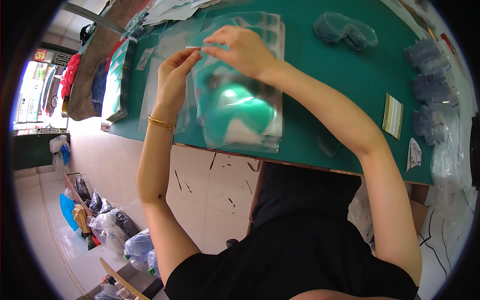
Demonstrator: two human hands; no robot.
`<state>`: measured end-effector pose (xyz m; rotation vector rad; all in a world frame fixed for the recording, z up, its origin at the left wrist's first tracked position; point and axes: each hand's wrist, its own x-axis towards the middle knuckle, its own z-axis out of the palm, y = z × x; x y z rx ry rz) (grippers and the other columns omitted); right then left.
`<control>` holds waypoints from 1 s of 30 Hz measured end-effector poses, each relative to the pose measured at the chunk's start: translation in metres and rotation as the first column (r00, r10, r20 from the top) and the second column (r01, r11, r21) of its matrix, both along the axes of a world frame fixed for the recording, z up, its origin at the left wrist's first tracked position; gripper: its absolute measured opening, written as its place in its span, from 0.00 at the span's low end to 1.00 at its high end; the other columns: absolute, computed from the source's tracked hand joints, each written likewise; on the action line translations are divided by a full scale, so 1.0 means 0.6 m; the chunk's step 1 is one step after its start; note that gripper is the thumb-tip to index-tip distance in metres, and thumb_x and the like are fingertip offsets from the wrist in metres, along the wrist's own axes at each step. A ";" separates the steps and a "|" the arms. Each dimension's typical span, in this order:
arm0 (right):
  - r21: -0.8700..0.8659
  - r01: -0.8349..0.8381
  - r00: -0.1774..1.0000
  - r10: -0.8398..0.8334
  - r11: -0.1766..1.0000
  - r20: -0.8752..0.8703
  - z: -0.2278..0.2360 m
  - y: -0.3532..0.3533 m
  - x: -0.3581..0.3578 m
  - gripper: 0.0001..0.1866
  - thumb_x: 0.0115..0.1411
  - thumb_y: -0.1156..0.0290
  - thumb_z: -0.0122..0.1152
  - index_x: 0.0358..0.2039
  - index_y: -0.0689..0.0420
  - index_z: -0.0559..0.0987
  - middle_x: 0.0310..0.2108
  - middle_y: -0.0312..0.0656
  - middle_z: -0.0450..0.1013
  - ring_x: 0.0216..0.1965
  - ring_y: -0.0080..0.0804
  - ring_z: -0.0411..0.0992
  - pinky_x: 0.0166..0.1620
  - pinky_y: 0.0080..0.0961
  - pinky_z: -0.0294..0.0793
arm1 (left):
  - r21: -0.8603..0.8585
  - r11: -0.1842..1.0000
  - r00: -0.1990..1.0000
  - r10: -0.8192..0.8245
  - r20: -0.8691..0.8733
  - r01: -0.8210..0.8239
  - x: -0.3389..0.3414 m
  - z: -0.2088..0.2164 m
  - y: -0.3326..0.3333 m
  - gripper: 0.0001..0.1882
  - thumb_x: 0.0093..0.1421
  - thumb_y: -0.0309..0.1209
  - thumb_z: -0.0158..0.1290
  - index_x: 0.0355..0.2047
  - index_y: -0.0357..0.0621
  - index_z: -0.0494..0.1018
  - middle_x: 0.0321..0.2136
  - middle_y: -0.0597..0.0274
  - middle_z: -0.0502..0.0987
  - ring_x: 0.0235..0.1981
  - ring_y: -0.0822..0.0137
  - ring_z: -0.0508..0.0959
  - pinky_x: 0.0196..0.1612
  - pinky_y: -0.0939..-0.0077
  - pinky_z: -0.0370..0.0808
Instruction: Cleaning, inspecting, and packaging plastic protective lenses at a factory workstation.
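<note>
My left hand (175, 75) is closed in a pinch, with a small thin white strip (193, 47) at its fingertips. Close by on the right, my right hand (244, 51) is curved, its thumb and fingers apart and the thumb tip near the strip. Both hands are over a stack of clear plastic sheets (277, 100) with mask-shaped outlines, lying on the green table (310, 90). Glare and blur hide part of the uppermost sheet. Further right is a pile of clear goggle-shaped plastic pieces (345, 31).
More clear pieces (430, 85) stand in stacks along the right edge. A sheet bundle (119, 82) lies at the left edge. Near the right front are a tan-and-white packet (393, 116) and a crumpled white scrap (414, 154). Bags (110, 227) sit on the floor, lower left.
</note>
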<state>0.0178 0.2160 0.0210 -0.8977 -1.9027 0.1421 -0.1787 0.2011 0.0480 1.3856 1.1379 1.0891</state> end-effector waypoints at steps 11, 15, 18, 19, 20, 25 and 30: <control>0.078 -0.061 0.983 0.047 0.995 0.175 0.047 0.020 0.056 0.11 0.56 0.60 0.64 0.34 0.52 0.84 0.34 0.40 0.78 0.40 0.43 0.76 0.44 0.39 0.76 | 0.132 0.976 0.969 -0.144 -0.202 0.172 0.035 0.030 0.016 0.14 0.64 0.29 0.55 0.47 0.35 0.79 0.37 0.63 0.81 0.41 0.76 0.76 0.48 0.83 0.71; -0.358 0.021 0.881 -0.187 0.933 -0.436 0.063 0.039 0.095 0.12 0.60 0.68 0.58 0.28 0.64 0.82 0.24 0.45 0.77 0.26 0.38 0.75 0.35 0.31 0.72 | -0.011 0.972 0.945 -0.230 -0.232 0.234 0.006 0.010 0.031 0.15 0.63 0.31 0.56 0.48 0.36 0.79 0.36 0.65 0.80 0.40 0.77 0.75 0.47 0.83 0.70; -0.496 0.066 0.738 -0.377 0.866 -0.559 0.015 0.094 0.208 0.15 0.64 0.65 0.57 0.25 0.63 0.81 0.22 0.37 0.75 0.24 0.25 0.70 0.31 0.25 0.69 | -0.157 0.969 0.962 -0.217 -0.164 0.192 -0.028 -0.037 0.070 0.19 0.61 0.29 0.56 0.50 0.32 0.76 0.34 0.65 0.80 0.40 0.76 0.76 0.46 0.82 0.70; -0.525 0.145 0.716 -0.456 0.838 -0.529 0.021 0.087 0.231 0.16 0.64 0.65 0.56 0.25 0.63 0.81 0.22 0.35 0.75 0.24 0.23 0.69 0.30 0.24 0.68 | -0.166 0.967 0.962 -0.220 -0.161 0.193 -0.040 -0.049 0.074 0.19 0.61 0.29 0.56 0.50 0.32 0.76 0.34 0.65 0.80 0.40 0.76 0.76 0.46 0.82 0.70; -0.513 0.102 0.644 -0.450 0.852 -0.619 0.032 0.077 0.242 0.15 0.64 0.65 0.57 0.25 0.63 0.81 0.22 0.35 0.75 0.24 0.23 0.69 0.30 0.23 0.67 | -0.115 0.986 0.944 -0.150 -0.292 0.121 -0.053 -0.055 0.072 0.21 0.59 0.31 0.59 0.51 0.31 0.75 0.33 0.63 0.80 0.40 0.74 0.77 0.46 0.80 0.71; -0.013 0.329 0.843 -0.300 0.944 -0.446 0.146 -0.076 0.244 0.07 0.62 0.72 0.62 0.31 0.62 0.81 0.23 0.36 0.75 0.22 0.21 0.69 0.27 0.21 0.68 | 0.608 0.793 0.674 0.430 -0.600 0.035 0.008 0.001 0.011 0.32 0.53 0.40 0.66 0.53 0.29 0.73 0.42 0.51 0.79 0.43 0.63 0.80 0.48 0.72 0.75; 0.759 -0.027 0.939 -0.243 0.651 0.242 0.177 -0.186 0.224 0.05 0.48 0.77 0.67 0.27 0.56 0.80 0.24 0.34 0.73 0.22 0.26 0.71 0.26 0.20 0.67 | -0.045 0.889 0.657 -0.302 0.691 0.456 0.158 0.082 -0.160 0.18 0.68 0.39 0.51 0.48 0.35 0.73 0.44 0.56 0.77 0.46 0.66 0.77 0.53 0.76 0.73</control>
